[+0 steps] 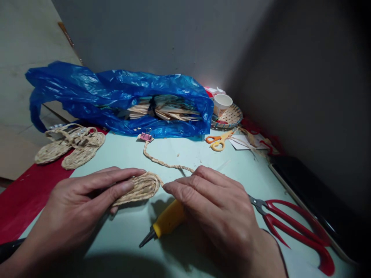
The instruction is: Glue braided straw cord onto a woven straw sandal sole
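Note:
My left hand (84, 197) grips a small oval sole (140, 189) of coiled, braided straw, thumb on its face and fingers along the upper edge. From the sole's right end the straw braid (164, 163) runs into my right hand (214, 204), whose thumb and fingertips are closed on it. Beyond that hand the braid curves back across the table to a pink binder clip (146, 136) clamped on its far end. A yellow glue gun (169, 219) with a dark nozzle lies under my right hand; whether the palm also holds it is hidden.
Red-handled scissors (290, 224) lie at the right by a black phone-like device (313, 197). Orange scissors (219, 141), a paper cup (222, 104) and a woven basket (236, 115) are farther back. A blue plastic bag (116, 87) holds straw bundles. Straw sandals (84, 150) sit at left.

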Demonstrator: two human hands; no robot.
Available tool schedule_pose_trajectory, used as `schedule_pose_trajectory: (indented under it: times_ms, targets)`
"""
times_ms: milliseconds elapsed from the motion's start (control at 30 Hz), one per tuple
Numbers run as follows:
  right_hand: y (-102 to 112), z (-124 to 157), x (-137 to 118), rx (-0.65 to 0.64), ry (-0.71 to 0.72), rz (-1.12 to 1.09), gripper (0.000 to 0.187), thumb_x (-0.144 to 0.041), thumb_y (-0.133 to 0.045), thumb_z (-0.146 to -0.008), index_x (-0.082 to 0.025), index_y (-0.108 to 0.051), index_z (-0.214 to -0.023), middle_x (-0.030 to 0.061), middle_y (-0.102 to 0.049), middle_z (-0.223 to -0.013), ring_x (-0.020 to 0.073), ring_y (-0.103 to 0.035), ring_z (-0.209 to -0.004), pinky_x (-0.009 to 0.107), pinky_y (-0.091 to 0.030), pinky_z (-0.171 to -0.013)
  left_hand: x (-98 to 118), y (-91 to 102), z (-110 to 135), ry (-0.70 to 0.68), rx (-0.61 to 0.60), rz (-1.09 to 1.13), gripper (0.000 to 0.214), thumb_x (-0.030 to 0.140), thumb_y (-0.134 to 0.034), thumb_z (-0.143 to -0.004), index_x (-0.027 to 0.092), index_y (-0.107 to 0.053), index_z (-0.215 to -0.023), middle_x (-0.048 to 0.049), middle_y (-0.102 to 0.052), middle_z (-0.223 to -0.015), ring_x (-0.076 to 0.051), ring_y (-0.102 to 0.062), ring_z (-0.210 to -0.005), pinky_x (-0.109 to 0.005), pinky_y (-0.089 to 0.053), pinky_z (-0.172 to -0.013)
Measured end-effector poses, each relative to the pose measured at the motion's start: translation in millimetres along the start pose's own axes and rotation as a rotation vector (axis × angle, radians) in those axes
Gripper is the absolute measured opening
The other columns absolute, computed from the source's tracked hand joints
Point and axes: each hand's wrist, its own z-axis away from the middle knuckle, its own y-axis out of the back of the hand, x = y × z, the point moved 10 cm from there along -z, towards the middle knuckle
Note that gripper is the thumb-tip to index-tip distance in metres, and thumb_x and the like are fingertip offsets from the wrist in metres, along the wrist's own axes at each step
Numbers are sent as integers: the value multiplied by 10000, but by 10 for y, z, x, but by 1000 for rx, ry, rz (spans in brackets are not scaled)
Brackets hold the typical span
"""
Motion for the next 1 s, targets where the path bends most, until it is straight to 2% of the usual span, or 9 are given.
schedule_pose_trajectory:
  times_ms: [167, 267, 367, 500, 700, 867, 1000]
  targets:
    - [-36, 47, 8, 59, -31, -21, 187, -65, -581, -1002, -73, -767, -1002, 79, -788, -844, 194, -582, -684, 350, -466, -644, 78, -2, -8, -46, -1, 41, 399, 720, -782, -741, 398, -886, -951, 46, -876, -1094, -240, -810, -1080, -267, -600, -1005]
    - [-66, 66, 24, 82, -70, -14, 186, -59, -576, -1008, -86, -760, -1008, 73, -788, -855, 189, -559, -683, 349, -453, -649, 92, -42, -23, -43, -54, 55, 381, 692, -783, -757, 390, -887, -965, 34, -876, -1102, -247, -817, -1058, -246, -632, -932]
    - [-65, 64, 28, 108, -78, -16, 179, -52, -586, -1004, -78, -762, -999, 79, -789, -850, 191, -552, -678, 355, -449, -630, 65, -65, -28, 12, -64, 80, 380, 672, -789, -751, 376, -890, -968, 16, -876, -1105, -265, -818, -1046, -254, -651, -890]
    - [-73, 43, -18, 106, -13, -17, 174, -17, -605, -970, -35, -768, -1027, 100, -790, -854, 190, -576, -677, 358, -472, -623, 80, -52, -2, 73, 10, 150, 342, 625, -819, -691, 378, -895, -916, 12, -883, -1058, -288, -822, -1029, -265, -662, -865]
    - [-118, 73, 24, 141, -63, -51, 242, 8, -564, -952, -48, -758, -1087, 111, -792, -918, 205, -592, -739, 382, -506, -706, 134, -88, 26, 132, 20, 265, 268, 553, -843, -638, 400, -893, -853, 18, -885, -1002, -286, -838, -944, -254, -677, -783]
    - [-134, 35, 7, 92, -52, -44, 264, -8, -521, -972, -7, -764, -1073, 121, -787, -894, 202, -587, -713, 375, -488, -668, 115, -135, 13, 247, 25, 369, 315, 522, -880, -530, 348, -896, -791, -25, -885, -1000, -306, -834, -934, -273, -681, -786]
    - [-150, 29, 14, 52, -58, -51, 325, -16, -481, -962, 15, -752, -1140, 149, -796, -968, 223, -628, -762, 394, -524, -733, 78, -197, 29, 320, 12, 453, 380, 520, -916, -475, 313, -896, -793, -43, -887, -965, -282, -822, -936, -220, -657, -738]
